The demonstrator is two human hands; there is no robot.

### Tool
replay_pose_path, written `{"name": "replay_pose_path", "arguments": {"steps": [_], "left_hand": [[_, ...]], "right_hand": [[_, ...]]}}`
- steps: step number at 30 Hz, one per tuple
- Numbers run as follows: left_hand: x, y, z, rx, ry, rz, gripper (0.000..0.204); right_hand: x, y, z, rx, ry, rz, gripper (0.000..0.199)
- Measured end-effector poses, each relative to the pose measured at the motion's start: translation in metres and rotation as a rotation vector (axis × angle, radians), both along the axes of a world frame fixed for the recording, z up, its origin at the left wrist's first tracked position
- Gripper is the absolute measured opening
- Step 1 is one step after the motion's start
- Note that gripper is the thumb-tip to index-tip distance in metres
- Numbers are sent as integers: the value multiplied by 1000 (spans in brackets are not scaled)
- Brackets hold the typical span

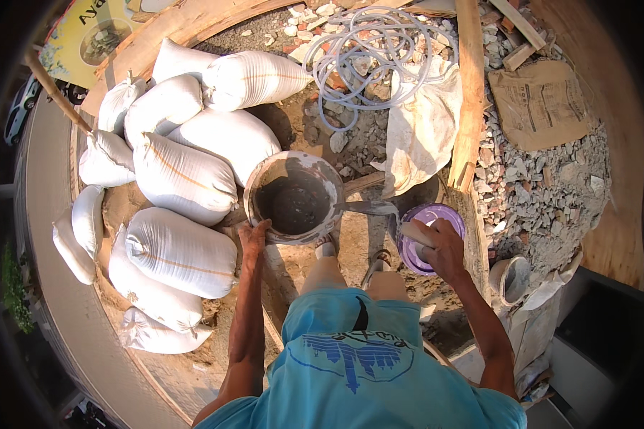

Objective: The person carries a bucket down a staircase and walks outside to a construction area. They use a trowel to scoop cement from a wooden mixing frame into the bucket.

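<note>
A round, mortar-smeared bucket (325,171) with dark grey wet mix in it stands in front of me, left of centre. My left hand (253,236) grips its near left rim. My right hand (444,252) is closed round the pale handle of a trowel (368,207). The trowel's grey blade points left, with its tip at the right rim of the bucket. Under my right hand sits a purple bucket (452,213), its inside partly hidden by the hand and trowel.
Several full white sacks (182,239) are piled on the left. A coiled clear hose (365,50) lies on rubble at the back, beside a whitish sack (422,129). A wooden plank (469,93) separates this from a rubble heap (544,186). A small pot (514,279) stands at right.
</note>
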State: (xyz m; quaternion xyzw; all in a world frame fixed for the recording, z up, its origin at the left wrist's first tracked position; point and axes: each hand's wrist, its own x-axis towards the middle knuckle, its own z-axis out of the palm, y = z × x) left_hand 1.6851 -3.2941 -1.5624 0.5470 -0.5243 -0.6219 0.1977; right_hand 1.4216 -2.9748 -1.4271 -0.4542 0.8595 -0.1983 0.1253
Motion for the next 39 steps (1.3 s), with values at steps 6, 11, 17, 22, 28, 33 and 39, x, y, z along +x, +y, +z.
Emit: {"name": "replay_pose_path", "arguments": {"steps": [6,11,17,22,28,33,39], "left_hand": [[24,-29,-5,-6,0,78,25],[28,-48,-33,6,19,-12,29],[-21,-21,-25,89,93,-235,22],[-99,39,5,32,199,-395,13],[-147,86,-58,30,-24,-726,23],[-181,151,-76,88,38,-773,27],[-215,229,-92,58,29,-921,30]], "right_hand": [[26,34,-47,-475,-834,-710,45],[63,77,-98,-523,-921,-1001,20],[112,128,-115,-984,-951,-1236,12],[151,182,-135,-734,-917,-1689,16],[260,295,-267,-1156,-1309,-1489,47],[270,273,-227,-1205,-1303,-1696,20],[273,283,-199,-927,-1213,-1969,20]]}}
